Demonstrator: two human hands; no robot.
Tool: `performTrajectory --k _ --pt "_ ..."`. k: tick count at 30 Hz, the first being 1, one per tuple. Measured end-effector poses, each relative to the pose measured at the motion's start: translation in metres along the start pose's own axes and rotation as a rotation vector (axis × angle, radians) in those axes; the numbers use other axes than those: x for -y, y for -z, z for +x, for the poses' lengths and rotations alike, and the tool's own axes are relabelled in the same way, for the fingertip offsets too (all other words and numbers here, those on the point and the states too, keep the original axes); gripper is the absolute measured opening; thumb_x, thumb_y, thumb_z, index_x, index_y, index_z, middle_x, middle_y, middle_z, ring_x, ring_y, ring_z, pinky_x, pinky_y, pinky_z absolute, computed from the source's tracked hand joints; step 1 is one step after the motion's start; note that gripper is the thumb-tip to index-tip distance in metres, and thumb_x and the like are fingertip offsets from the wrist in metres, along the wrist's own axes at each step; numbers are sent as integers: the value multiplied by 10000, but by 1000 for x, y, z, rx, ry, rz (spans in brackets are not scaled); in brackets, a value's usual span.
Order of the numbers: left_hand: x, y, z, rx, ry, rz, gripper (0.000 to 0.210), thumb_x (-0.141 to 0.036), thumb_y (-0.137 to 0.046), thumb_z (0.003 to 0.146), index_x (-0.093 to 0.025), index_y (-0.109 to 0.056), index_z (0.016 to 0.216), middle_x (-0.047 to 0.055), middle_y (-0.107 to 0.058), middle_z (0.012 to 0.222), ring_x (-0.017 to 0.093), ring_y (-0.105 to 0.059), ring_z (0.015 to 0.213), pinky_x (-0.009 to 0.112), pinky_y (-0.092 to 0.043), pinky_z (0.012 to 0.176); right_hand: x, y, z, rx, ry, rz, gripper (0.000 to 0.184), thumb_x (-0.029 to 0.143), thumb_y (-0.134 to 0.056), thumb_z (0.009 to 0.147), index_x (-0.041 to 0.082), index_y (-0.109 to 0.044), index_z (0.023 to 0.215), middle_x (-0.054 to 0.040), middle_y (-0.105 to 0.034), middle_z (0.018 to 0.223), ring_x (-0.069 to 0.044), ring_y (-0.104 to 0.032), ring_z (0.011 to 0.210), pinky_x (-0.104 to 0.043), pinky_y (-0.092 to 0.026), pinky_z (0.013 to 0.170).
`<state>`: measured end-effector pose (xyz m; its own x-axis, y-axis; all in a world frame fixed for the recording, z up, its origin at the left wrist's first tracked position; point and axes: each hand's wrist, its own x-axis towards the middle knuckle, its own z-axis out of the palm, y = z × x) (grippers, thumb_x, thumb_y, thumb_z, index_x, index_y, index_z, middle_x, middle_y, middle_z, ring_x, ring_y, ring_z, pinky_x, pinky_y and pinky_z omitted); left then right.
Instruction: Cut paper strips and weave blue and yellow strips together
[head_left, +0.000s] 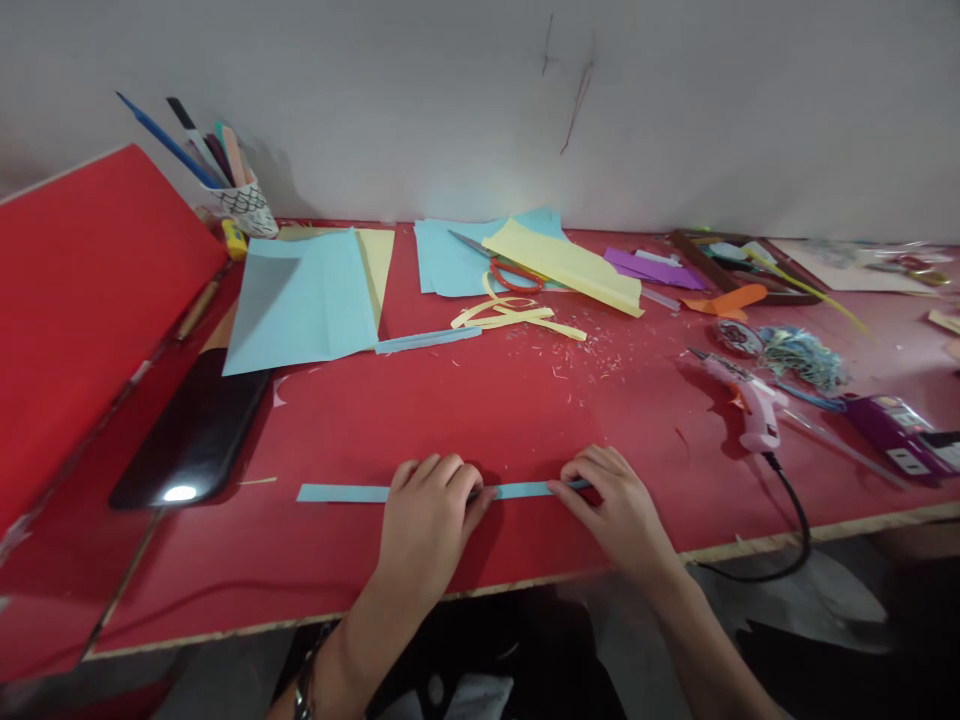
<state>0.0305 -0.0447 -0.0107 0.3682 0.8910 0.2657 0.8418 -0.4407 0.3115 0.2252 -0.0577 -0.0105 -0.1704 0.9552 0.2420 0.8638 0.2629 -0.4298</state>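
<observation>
A narrow light blue paper strip (341, 493) lies across the red tabletop near its front edge. My left hand (433, 515) is closed over the strip's middle, with thumb and fingertips pinching it. At the strip's right end my right hand (611, 500) pinches the paper between thumb and curled fingers. A short stretch of blue paper shows between the two hands. Beyond them lie another pale blue strip (427, 341) and a tangle of yellow paper strips (517, 316).
Red-handled scissors (516, 274) rest among blue and yellow sheets at the back. A pink glue gun (750, 405) with a black cord lies right, near a purple box (896, 435). A black phone (196, 430) and a pen cup (246, 208) stand left. Paper scraps dot the middle.
</observation>
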Motion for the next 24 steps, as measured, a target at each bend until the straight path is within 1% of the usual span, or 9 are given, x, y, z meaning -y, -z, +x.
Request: performTrajectory --k 6,11,16,24 --pt "18 8 -10 -2 -12 13 214 -276 -451 834 -193 -531 654 -17 -590 629 147 -527 603 272 -315 578 0 0 -1 -7 -21 -15 260 321 -439 837 191 -479 615 -16 -516 649 -147 -477 632 -272 -375 620" --pt "30 14 -20 5 25 51 248 -289 -397 857 -196 -521 662 -10 -594 647 160 -533 624 282 -318 599 -2 1 -2 -29 -18 -23 281 348 -422 843 187 -489 623 -20 -527 650 -149 -481 639 -275 -376 626" --pt "32 16 -20 21 52 67 222 -277 -419 843 -197 -517 660 -12 -595 643 163 -537 629 286 -319 607 -6 1 -5 -61 -40 -82 321 401 -399 844 189 -485 619 -23 -524 643 -165 -484 656 -308 -373 663" --pt "33 16 -18 55 64 48 235 -291 -419 840 -196 -503 642 -15 -582 632 159 -530 614 282 -317 594 -12 6 -8 -78 -66 -105 335 389 -339 868 199 -465 623 -19 -521 662 -158 -495 650 -320 -363 684"
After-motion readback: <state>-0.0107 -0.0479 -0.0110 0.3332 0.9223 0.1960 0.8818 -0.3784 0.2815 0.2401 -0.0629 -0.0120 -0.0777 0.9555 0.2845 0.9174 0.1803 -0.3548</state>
